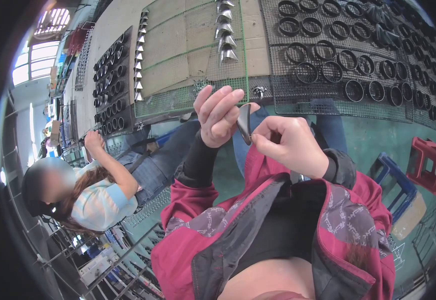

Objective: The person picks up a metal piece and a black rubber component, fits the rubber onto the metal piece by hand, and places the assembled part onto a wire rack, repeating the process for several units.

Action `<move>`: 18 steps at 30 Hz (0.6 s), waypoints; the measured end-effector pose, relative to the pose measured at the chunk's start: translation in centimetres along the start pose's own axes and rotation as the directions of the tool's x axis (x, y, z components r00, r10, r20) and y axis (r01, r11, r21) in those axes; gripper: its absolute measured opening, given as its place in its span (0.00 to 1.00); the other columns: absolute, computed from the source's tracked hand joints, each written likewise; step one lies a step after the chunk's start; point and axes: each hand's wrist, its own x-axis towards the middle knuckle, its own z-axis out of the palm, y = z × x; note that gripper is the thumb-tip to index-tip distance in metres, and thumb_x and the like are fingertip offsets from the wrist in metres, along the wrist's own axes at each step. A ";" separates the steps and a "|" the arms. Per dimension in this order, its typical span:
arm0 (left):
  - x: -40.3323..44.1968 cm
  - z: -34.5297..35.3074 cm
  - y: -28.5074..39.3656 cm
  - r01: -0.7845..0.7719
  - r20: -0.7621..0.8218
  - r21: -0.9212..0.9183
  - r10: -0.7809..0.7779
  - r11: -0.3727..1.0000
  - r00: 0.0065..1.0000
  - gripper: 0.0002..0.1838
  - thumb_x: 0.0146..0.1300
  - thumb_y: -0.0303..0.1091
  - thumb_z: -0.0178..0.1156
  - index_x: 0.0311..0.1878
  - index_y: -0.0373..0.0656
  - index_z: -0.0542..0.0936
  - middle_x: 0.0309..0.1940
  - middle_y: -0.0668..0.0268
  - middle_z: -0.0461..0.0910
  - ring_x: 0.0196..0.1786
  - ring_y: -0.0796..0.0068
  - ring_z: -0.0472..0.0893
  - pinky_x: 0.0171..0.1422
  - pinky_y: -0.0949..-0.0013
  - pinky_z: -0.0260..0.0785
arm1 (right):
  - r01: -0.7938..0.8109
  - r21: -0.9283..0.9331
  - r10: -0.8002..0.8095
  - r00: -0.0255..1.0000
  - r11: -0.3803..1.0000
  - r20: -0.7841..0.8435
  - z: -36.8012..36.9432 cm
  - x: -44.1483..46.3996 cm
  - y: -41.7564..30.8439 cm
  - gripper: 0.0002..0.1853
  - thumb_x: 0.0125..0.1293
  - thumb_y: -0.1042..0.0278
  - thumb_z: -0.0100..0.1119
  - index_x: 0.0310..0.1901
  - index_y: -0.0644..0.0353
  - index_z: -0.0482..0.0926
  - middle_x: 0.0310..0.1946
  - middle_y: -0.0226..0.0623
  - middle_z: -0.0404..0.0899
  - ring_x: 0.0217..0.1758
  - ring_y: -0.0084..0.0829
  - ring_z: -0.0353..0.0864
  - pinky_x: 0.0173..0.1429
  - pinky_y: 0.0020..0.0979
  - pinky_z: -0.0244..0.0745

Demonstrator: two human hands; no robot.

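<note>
A curved, shiny metal piece with a dark edge [244, 122] is held up in front of my body, between both hands. My left hand [218, 116] is at its left side, fingers curled with the thumb against the piece. On the other side, my right hand [290, 145] pinches the lower end of the piece between thumb and fingertips. Beyond the hands lies a green wire mesh rack [193, 97] with rows of similar shiny metal pieces [226, 37].
Black rings [332, 71] stand in rows on a dark mesh rack [298, 107] at right. A co-worker [103, 200] sits at left beside a dark tray of rings [113, 90]. A red stool [430, 165] and a blue stool [398, 185] stand on the right.
</note>
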 end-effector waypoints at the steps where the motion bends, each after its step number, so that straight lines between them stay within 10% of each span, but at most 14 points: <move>1: -0.3 -0.1 0.1 0.018 0.012 -0.042 -0.018 0.999 1.000 0.24 0.59 0.42 0.67 0.51 0.52 0.65 0.44 0.72 0.82 0.48 0.73 0.79 0.64 0.60 0.65 | 0.032 -0.048 -0.034 0.998 0.998 -0.044 0.1 0.1 0.2 0.07 0.56 0.71 0.56 0.21 0.53 0.74 0.15 0.17 0.68 0.20 0.14 0.61 0.29 0.20 0.60; 14: -2.1 -2.0 1.3 0.286 0.132 -0.246 -0.261 0.926 0.956 0.21 0.65 0.39 0.60 0.57 0.49 0.64 0.51 0.54 0.78 0.54 0.59 0.78 0.61 0.56 0.70 | -0.051 -0.452 -0.088 0.956 0.891 -0.281 -2.2 5.1 4.5 0.03 0.51 0.70 0.55 0.23 0.54 0.74 0.21 0.26 0.76 0.25 0.28 0.73 0.35 0.31 0.67; 18: -2.8 -2.9 1.1 0.444 0.179 -0.254 -0.409 0.859 0.895 0.36 0.47 0.35 0.75 0.58 0.50 0.65 0.53 0.55 0.77 0.54 0.62 0.77 0.62 0.57 0.68 | -0.040 -0.611 -0.175 0.941 0.791 -0.288 -2.2 6.2 5.9 0.04 0.54 0.70 0.55 0.23 0.54 0.72 0.20 0.27 0.74 0.25 0.30 0.72 0.33 0.32 0.67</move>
